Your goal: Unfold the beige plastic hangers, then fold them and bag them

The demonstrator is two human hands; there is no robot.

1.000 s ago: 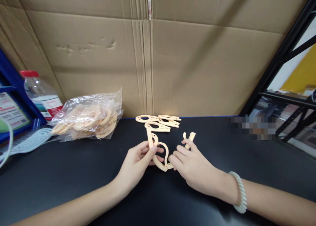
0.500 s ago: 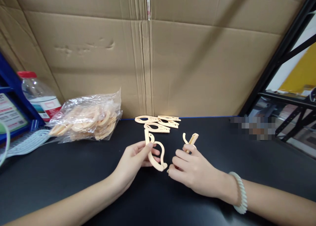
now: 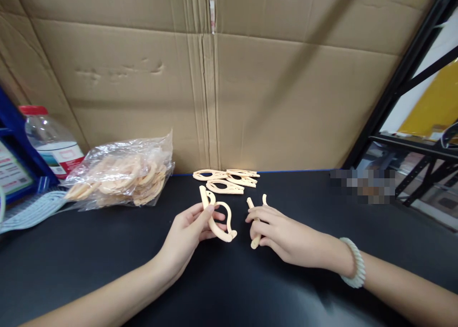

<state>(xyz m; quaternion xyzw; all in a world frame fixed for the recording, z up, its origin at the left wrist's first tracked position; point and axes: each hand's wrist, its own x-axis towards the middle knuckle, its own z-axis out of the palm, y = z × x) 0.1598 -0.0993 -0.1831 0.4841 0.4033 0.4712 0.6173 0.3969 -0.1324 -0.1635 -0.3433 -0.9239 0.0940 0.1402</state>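
Note:
My left hand (image 3: 189, 234) pinches a cream plastic loop-shaped hanger piece (image 3: 219, 218) just above the black table, thumb on top. My right hand (image 3: 282, 236) is closed round a smaller cream hook piece (image 3: 255, 217), whose hook end sticks up past my fingers. The two pieces are a little apart, not touching. Behind them, near the cardboard wall, lies a small pile of assembled cream pieces (image 3: 226, 180).
A clear plastic bag (image 3: 119, 174) full of the same cream parts lies at the left. A water bottle (image 3: 53, 143) with a red cap stands beside a blue rack at far left. Brown cardboard (image 3: 214, 88) walls the back. A black metal shelf frame (image 3: 411, 79) stands right.
The two pieces were joined at their lower ends one second ago; now they are separate. My right hand has turned and drawn the hook piece upright, and both hands have shifted slightly left.

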